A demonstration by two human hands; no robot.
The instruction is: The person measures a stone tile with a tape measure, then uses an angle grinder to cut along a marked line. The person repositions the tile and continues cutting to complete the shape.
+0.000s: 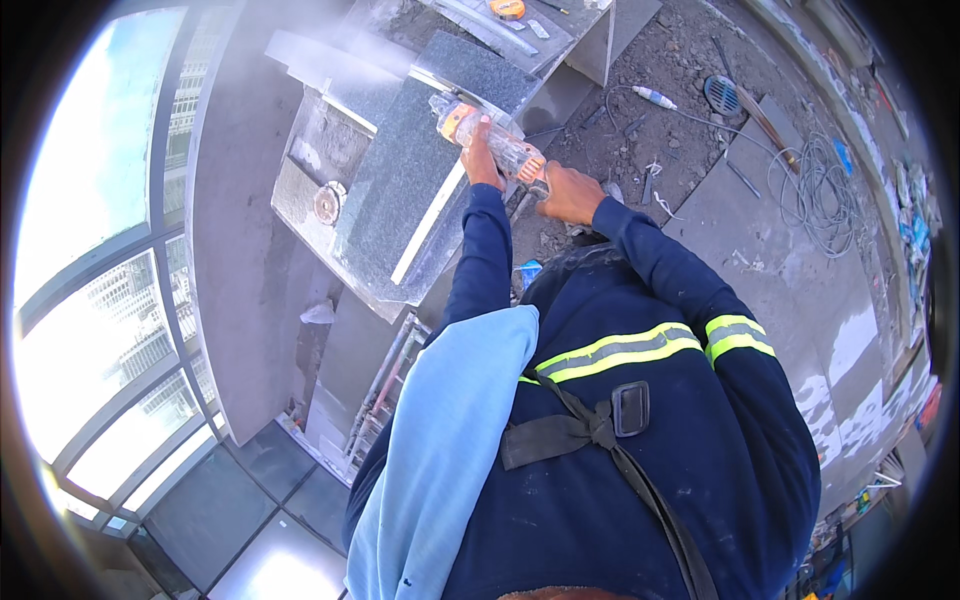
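Both of my hands hold an orange angle grinder (pixel 516 158) with a dusty, clear-looking wrap around its body. My left hand (pixel 482 154) grips it near the head, and my right hand (pixel 572 194) is closed around the rear end. The grinder's head is over a dark grey speckled stone slab (pixel 385 185), beside a pale straight strip (pixel 462 88). White dust streams from there toward the far left, and the cutting disc cannot be made out. Another white strip (pixel 430 225) lies on the slab near my left forearm. A round disc (pixel 329 202) rests left of the slab.
An orange tape measure (pixel 507 9) lies on a board at the far side. The power cord runs right past a plug connector (pixel 655 97) to a coiled cable (pixel 822 195). A round drain grate (pixel 722 95) and rubble are on the floor. Tall windows (pixel 95 290) stand at left.
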